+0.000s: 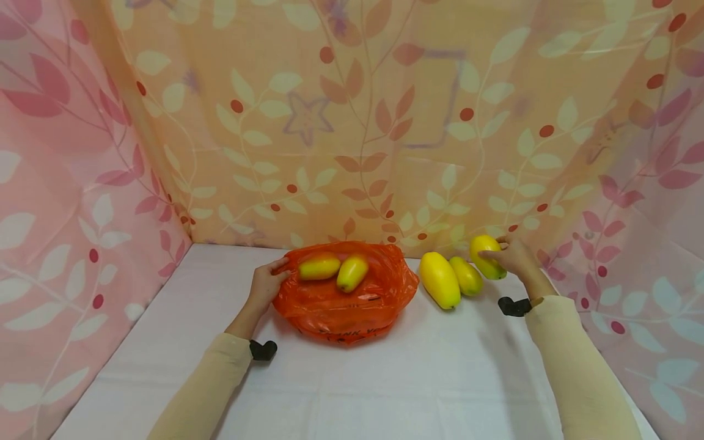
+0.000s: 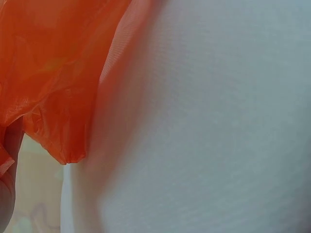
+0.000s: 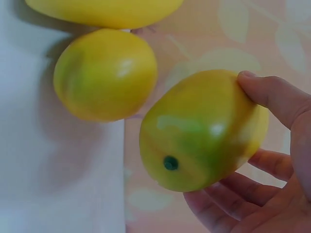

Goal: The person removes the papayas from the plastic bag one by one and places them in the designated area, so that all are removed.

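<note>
My right hand (image 1: 518,258) holds a yellow-green mango (image 1: 483,253) at the back right, raised off the table. In the right wrist view, the thumb lies on one side of this mango (image 3: 194,131) and the fingers curl under the other, its dark green stem spot showing. At the middle, my left hand (image 1: 266,286) grips the left edge of an orange-red plastic bag (image 1: 352,315) with black print on its front. Two yellow-green mangoes lie in the bag's opening, one on the left (image 1: 319,267) and one tilted beside it (image 1: 352,273).
Right of the bag, a large yellow papaya-like fruit (image 1: 439,281) lies beside a smaller mango (image 1: 466,276) on the white-covered table (image 1: 385,391). Leaf-patterned cloth (image 1: 352,183) hangs behind and at both sides. A black wrist mount sits on each arm.
</note>
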The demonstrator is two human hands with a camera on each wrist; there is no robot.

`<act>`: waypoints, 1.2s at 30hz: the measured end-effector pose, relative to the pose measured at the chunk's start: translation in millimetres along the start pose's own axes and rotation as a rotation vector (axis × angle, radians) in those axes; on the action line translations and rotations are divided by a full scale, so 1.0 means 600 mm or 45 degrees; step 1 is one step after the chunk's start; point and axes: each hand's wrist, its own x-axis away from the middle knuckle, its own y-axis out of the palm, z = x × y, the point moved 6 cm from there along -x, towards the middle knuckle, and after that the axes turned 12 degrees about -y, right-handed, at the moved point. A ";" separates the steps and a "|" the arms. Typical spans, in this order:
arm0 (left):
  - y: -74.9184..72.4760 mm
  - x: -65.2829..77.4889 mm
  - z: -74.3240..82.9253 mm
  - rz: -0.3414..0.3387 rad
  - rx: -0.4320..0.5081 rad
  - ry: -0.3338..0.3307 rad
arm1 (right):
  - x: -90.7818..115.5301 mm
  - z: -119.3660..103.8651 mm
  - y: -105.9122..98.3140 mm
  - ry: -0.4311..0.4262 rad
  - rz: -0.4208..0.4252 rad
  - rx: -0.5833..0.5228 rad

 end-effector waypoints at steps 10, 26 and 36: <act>-0.002 -0.005 -0.002 0.005 -0.010 -0.008 | -0.005 0.035 0.009 0.016 0.064 -0.036; -0.003 -0.007 -0.002 0.009 0.000 -0.010 | -0.006 0.102 0.051 0.163 0.006 -0.057; -0.002 -0.005 -0.004 0.011 -0.029 -0.011 | 0.003 0.113 0.074 0.186 -0.059 -0.040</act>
